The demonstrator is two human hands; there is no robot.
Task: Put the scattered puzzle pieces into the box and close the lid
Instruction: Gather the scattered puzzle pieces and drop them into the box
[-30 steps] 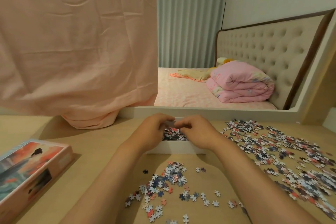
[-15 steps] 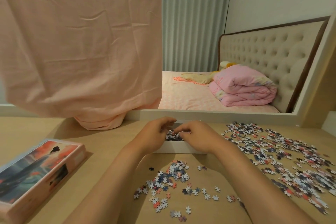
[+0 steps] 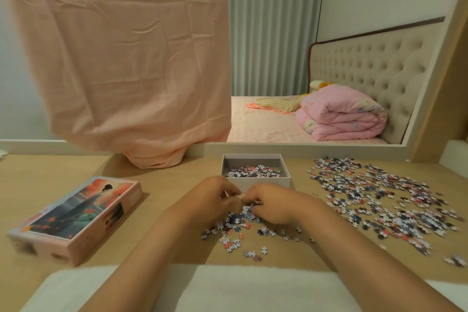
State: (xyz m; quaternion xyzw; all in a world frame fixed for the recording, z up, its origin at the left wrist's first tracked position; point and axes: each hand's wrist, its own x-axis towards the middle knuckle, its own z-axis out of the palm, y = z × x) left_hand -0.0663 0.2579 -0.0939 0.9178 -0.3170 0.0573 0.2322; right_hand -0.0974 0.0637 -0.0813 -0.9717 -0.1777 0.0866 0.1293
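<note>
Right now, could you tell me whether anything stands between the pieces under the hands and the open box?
Nothing visible does: the box stands open just beyond the near pieces, with only bare table between, and the lid lies off to the left.

A peach cloth is hanging over the tabletop. A pink quilt is lying on the bed by a tufted headboard.

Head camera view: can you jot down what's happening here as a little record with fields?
Setting: wooden table
Box: box is white, open, partly filled with pieces, at the table's far edge
Lid: lid lies picture side up, apart, left of the box
Hands: left hand and right hand meet, fingers curled, over the small pile in front of the box; grasp unclear
Remaining: large spread of pieces right of the box
</note>
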